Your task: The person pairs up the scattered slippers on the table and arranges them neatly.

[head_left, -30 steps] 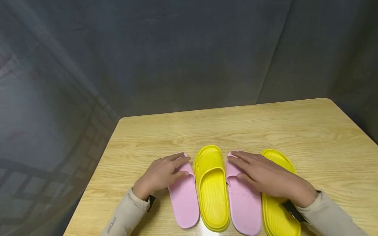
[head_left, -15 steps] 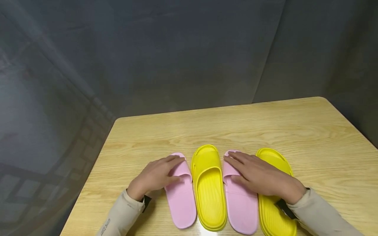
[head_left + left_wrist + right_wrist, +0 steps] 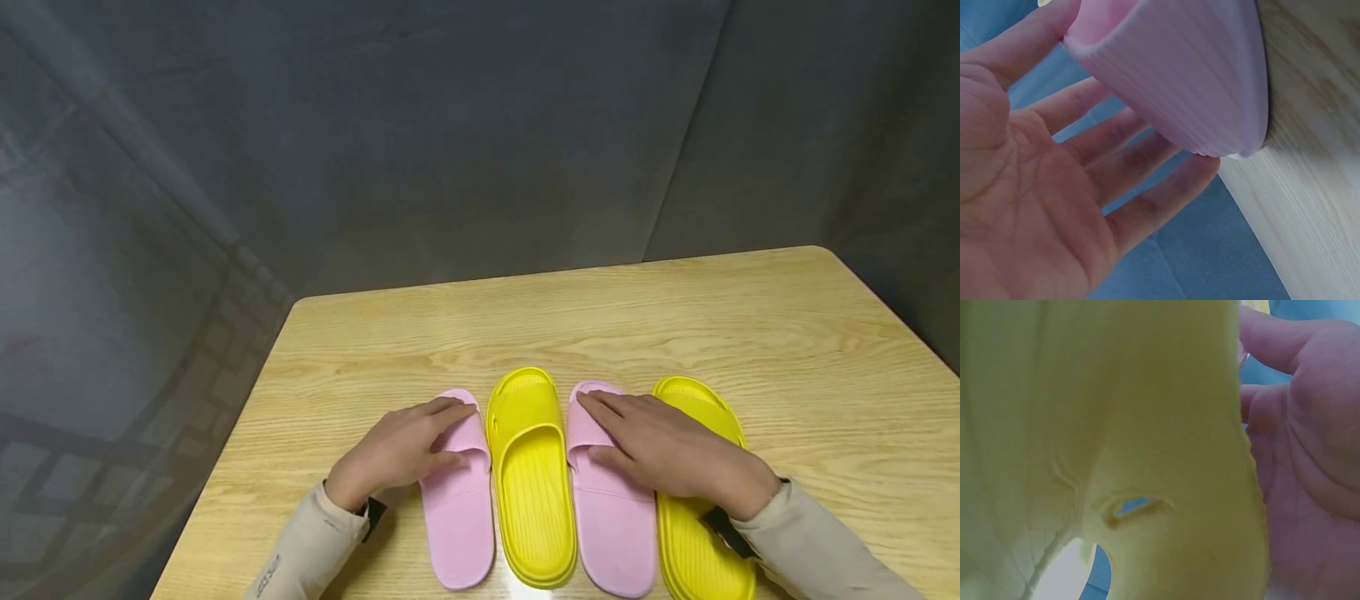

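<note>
Rested left hand (image 3: 397, 450) flat, fingers loose, on left pink slipper (image 3: 457, 508). Laid right hand (image 3: 667, 450) flat, fingers straight, on right pink slipper (image 3: 611, 525), beside yellow slippers (image 3: 532, 492).

Left pink slipper (image 3: 457, 492): flat on table, toe pointing away, ribbed strap under left hand (image 3: 401, 450) | Right pink slipper (image 3: 611, 517): parallel, toe away, strap under right hand (image 3: 667, 454) | A yellow slipper (image 3: 531, 483) lies between them, touching both.
</note>
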The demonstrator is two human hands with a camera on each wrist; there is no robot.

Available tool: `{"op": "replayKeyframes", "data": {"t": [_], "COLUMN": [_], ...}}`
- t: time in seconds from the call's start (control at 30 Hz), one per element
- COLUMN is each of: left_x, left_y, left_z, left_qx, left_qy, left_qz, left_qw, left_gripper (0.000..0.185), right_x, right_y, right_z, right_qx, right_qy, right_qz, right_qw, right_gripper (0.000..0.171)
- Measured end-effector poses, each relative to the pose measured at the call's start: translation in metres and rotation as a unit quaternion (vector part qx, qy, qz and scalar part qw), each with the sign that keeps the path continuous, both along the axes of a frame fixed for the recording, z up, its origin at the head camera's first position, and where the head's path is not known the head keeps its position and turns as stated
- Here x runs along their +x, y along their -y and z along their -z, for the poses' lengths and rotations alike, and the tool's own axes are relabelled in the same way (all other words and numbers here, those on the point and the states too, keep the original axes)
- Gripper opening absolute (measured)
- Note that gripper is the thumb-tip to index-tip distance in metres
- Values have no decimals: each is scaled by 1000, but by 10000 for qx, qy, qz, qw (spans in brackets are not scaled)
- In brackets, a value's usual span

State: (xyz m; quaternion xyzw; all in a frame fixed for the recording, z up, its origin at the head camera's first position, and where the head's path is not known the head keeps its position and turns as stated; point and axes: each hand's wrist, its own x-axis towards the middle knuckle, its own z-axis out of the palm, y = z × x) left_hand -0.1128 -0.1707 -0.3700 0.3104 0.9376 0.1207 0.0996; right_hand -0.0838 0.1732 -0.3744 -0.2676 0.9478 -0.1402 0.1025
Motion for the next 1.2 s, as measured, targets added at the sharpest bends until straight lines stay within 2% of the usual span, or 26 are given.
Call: {"op": "replayKeyframes", "data": {"t": [0.43, 0.67, 1.2], "left_x": [-1, 1, -2], "left_y": [0, 4, 1], "left_z": [2, 3, 2], "left_qx": [-12, -25, 527], "left_qy": [-215, -151, -68], "left_qz": [164, 207, 517], "left_qw": [9996, 9997, 9972], "left_gripper": [58, 55, 48], "right_x": [-2, 1, 3], "right_y": [1, 5, 2], "right_z": [2, 5, 5], "right_qx": [-127, -200, -24], "right_qy": [-230, -279, -823], "right_qz": [-132, -177, -519], "right_qw": [9996, 9993, 9952], "right_gripper": [74, 71, 61]}}
